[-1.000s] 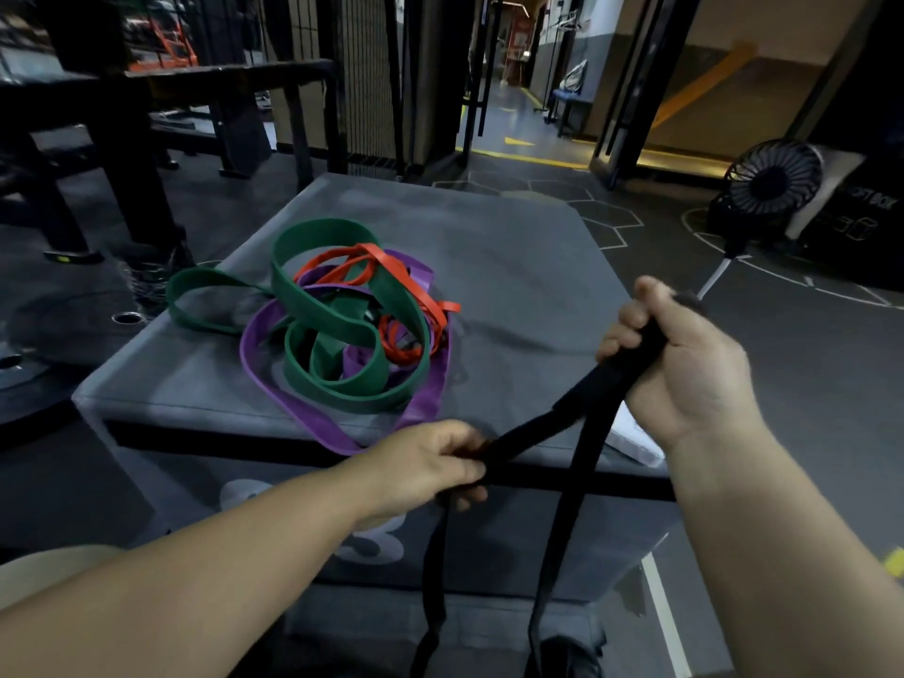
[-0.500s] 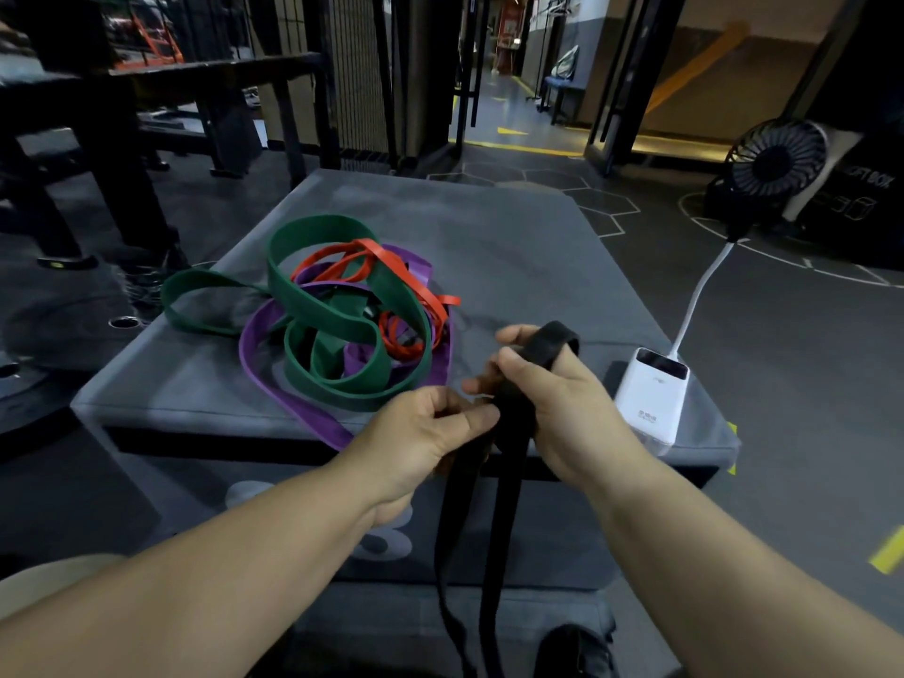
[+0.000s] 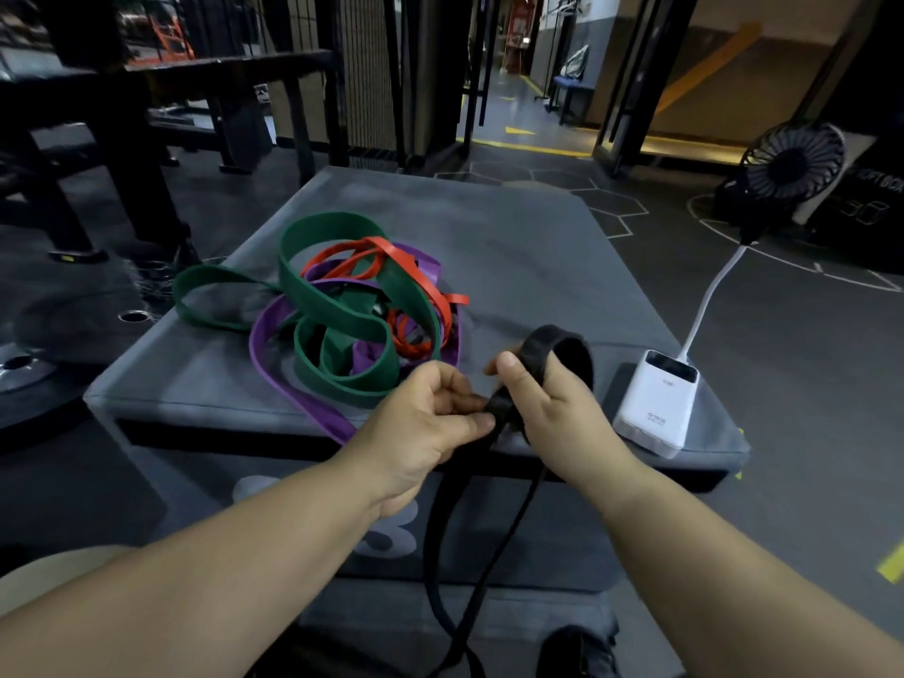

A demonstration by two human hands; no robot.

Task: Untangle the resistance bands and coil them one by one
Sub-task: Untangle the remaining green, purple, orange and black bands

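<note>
black band [image 3: 562, 342] is clear of the pile and in both your hands, at the near edge of the grey box [image 3: 513, 237]. one turn is looped round your right hand [image 3: 553, 413], which grasps it with curled fingers, thumb up against the loop. your left hand [image 3: 425, 423] pinches the band just below that turn. two long tails hang down past the box front. their low end runs out of frame, so i can't tell if it's twisted there.

my read: this is the first wrap of the coil, most of the length not yet wound.

doing it well:
- use the right hand as the former. make every loop the same size, turns flat and side by side, not crossed.
- let the left hand feed. slide it down the tails, flatten both strands together, bring up one loop's worth.
- use light tension only. it's rubber, so a stretched coil will likely spring open on release.
- set the finished coil on bare box top, well apart from the green band [image 3: 320, 222], purple band [image 3: 305, 408] and red band [image 3: 411, 269], which lie tangled on the left half.
- the purple band hangs over the near edge just beside your left wrist, so don't snag it.
- the white power bank [image 3: 658, 403] sits near your right hand, with its lead running to the fan [image 3: 792, 163]. don't swing the loop into it.
</note>
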